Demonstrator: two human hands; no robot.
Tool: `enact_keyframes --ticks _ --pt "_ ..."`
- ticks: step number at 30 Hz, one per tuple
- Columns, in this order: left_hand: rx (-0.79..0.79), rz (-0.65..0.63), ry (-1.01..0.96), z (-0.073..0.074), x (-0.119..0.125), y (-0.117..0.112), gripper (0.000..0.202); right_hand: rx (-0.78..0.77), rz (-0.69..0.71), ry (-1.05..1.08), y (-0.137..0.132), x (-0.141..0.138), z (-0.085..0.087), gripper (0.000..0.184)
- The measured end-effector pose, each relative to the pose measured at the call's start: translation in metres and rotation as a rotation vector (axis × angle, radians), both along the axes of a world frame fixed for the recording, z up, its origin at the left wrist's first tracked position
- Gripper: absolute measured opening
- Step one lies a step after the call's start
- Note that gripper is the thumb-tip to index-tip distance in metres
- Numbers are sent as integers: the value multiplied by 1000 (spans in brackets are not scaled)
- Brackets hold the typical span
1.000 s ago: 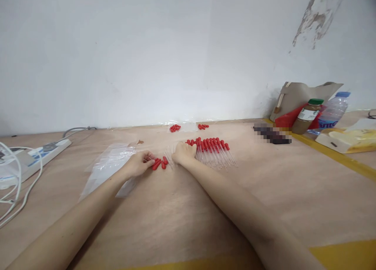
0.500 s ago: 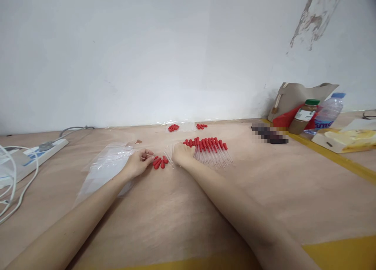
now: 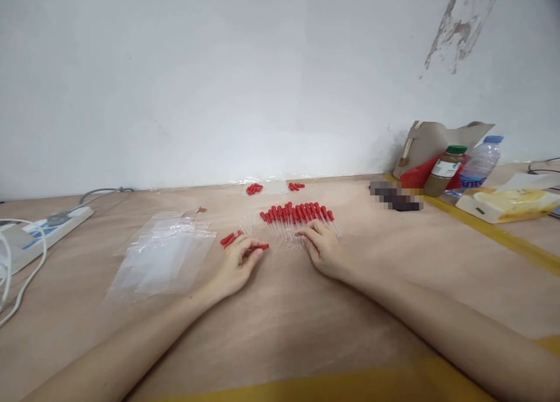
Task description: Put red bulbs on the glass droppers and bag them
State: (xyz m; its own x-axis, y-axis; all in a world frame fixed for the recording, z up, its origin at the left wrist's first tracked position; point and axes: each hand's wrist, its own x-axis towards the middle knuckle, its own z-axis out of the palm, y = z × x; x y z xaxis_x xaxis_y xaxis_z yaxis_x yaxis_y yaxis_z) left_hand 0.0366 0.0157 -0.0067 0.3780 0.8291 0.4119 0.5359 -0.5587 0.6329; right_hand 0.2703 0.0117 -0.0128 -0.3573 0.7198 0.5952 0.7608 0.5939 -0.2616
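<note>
Between the thumb and fingers of my left hand (image 3: 238,266) is a red rubber dropper bulb (image 3: 263,247), its end pointing right. My right hand (image 3: 322,247) pinches a thin clear glass dropper tube (image 3: 290,231), which points left and is partly hidden by the fingers. Behind the right hand lies a row of assembled droppers (image 3: 297,213), red bulbs away from me. Loose red bulbs (image 3: 227,239) lie left of my left hand, partly covered by it. A few bare glass tubes (image 3: 246,223) rest just beyond them.
Clear plastic bags (image 3: 161,253) lie flat on the left. Two small groups of red bulbs (image 3: 254,189) sit near the wall. A power strip (image 3: 65,227) with white cables is far left. Two bottles (image 3: 445,171), a grey bag (image 3: 437,136) and a tissue pack (image 3: 507,203) stand right.
My left hand has moved right and picked up a red bulb. My right hand has left the tubes and moved right with a glass tube. More of the dropper row shows.
</note>
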Motion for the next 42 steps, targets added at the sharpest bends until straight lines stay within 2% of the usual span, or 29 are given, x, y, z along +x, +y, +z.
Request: enact_keyframes --ticks 6,20,24,27,30,35,38,42 --pt "-99 -59 -28 -12 5 -7 17 14 124 -24 -11 -2 -6 22" --pt "-104 -79 -56 -12 7 -5 21 -93 176 4 -16 -17 -6 21" --pt "-72 -99 -60 -10 6 -7 20 -175 201 46 -15 -17 -5 24" --pt "-19 -156 -35 -8 5 -9 17 -195 244 1 -14 -14 -1 24" --pt "44 -197 36 -5 4 -13 17 -144 260 -106 -12 -11 3 23" --pt "104 -183 157 -2 5 -17 21 -4 210 -216 -12 -10 1 21" --pt "163 -198 201 -2 5 -17 21 34 204 -224 -13 -13 -2 19" --pt "231 -220 218 -4 2 -14 18 4 209 -170 -18 -18 -2 19"
